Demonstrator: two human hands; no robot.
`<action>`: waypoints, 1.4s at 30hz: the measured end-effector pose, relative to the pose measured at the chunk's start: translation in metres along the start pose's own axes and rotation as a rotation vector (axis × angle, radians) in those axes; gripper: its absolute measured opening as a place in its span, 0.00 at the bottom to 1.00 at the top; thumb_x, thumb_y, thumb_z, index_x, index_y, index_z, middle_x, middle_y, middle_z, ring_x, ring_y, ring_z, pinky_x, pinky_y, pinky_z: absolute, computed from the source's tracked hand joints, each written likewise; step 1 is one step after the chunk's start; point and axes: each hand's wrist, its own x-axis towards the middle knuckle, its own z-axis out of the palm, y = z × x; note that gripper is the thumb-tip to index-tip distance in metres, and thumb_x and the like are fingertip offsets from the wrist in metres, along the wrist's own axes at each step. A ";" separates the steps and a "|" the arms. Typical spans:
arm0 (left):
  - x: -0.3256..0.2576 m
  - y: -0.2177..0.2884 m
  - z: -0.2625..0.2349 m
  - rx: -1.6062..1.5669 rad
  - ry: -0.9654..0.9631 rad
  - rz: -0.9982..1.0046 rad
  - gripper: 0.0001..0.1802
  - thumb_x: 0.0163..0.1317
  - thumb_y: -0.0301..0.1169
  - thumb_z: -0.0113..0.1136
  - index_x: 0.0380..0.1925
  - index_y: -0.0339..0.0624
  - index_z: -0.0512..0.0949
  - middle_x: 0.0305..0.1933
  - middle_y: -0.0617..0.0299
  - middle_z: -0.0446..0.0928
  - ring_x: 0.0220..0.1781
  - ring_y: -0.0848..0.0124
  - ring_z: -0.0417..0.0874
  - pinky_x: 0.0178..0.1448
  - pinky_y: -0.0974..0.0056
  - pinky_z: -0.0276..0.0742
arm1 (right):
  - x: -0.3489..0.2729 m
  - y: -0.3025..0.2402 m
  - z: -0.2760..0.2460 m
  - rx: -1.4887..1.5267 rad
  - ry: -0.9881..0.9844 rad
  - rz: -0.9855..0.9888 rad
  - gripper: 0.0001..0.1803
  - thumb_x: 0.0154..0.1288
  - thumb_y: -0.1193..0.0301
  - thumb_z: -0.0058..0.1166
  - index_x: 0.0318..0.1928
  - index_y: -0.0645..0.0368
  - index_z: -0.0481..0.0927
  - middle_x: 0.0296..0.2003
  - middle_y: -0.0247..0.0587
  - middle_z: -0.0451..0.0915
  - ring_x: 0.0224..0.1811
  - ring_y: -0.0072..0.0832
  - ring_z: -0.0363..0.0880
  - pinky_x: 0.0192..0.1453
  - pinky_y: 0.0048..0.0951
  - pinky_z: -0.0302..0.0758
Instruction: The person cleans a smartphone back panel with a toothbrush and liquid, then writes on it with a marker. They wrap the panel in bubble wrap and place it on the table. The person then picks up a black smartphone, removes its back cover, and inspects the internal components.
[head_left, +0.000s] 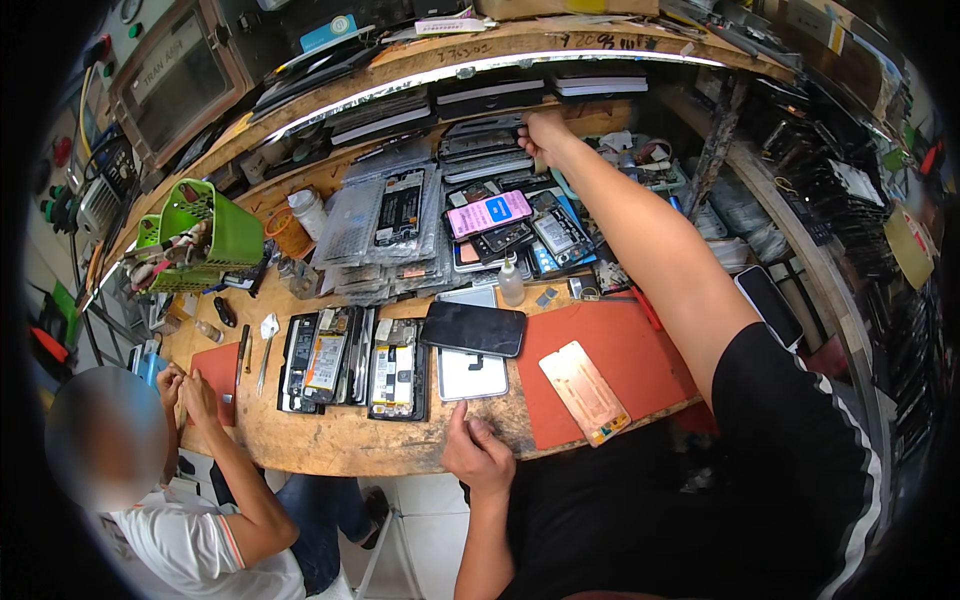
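My right hand (545, 138) reaches far across the bench, its fingers closed at the right edge of a stack of dark flat trays (482, 142) under the shelf. What the fingers grip there is too small to make out. My left hand (478, 455) rests at the bench's front edge, thumb and forefinger apart, holding nothing. Just beyond it lies a white phone frame (470, 378), partly covered by a black phone (474, 328). To the right, a pale gold phone panel (584, 390) lies on a red mat (535, 345).
Opened phones (398, 370) stand left of the white frame. Behind are stacked clear plastic trays (345, 225), a lit pink-screened phone (488, 214) and a dropper bottle (511, 282). A green basket (197, 235) sits at left, near a seated co-worker (205, 530). The lit shelf (470, 62) overhangs the back.
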 end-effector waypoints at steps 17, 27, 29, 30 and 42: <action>0.005 0.007 -0.004 0.091 0.009 0.052 0.11 0.67 0.24 0.61 0.47 0.31 0.82 0.16 0.62 0.71 0.16 0.63 0.73 0.24 0.58 0.68 | 0.028 0.010 0.012 -0.068 0.165 -0.082 0.10 0.79 0.66 0.56 0.44 0.60 0.84 0.30 0.39 0.86 0.20 0.23 0.76 0.17 0.28 0.66; 0.004 0.006 -0.008 0.037 -0.057 -0.012 0.11 0.67 0.25 0.61 0.47 0.31 0.83 0.20 0.60 0.74 0.19 0.64 0.74 0.27 0.59 0.69 | -0.117 0.049 -0.146 -0.051 -0.252 -0.248 0.30 0.86 0.44 0.47 0.27 0.50 0.69 0.17 0.22 0.58 0.14 0.17 0.51 0.19 0.27 0.50; 0.004 0.008 -0.009 0.060 -0.068 0.032 0.11 0.67 0.25 0.61 0.47 0.31 0.83 0.21 0.60 0.74 0.19 0.64 0.75 0.27 0.58 0.70 | -0.160 0.059 -0.201 -0.087 -0.225 -0.143 0.35 0.85 0.39 0.43 0.21 0.46 0.61 0.16 0.22 0.54 0.14 0.18 0.49 0.19 0.27 0.48; 0.005 0.008 -0.010 0.050 -0.090 0.000 0.11 0.67 0.24 0.61 0.46 0.31 0.83 0.21 0.60 0.75 0.19 0.63 0.75 0.27 0.58 0.70 | -0.180 0.066 -0.224 0.038 -0.139 -0.082 0.35 0.85 0.40 0.44 0.20 0.45 0.59 0.16 0.22 0.52 0.14 0.19 0.48 0.19 0.27 0.47; 0.000 0.009 -0.018 -0.102 -0.155 -0.171 0.15 0.78 0.23 0.56 0.61 0.28 0.77 0.34 0.58 0.80 0.33 0.75 0.78 0.38 0.69 0.73 | -0.378 0.137 -0.322 -0.212 0.292 -0.184 0.20 0.86 0.58 0.54 0.35 0.59 0.80 0.23 0.28 0.70 0.23 0.16 0.68 0.26 0.21 0.62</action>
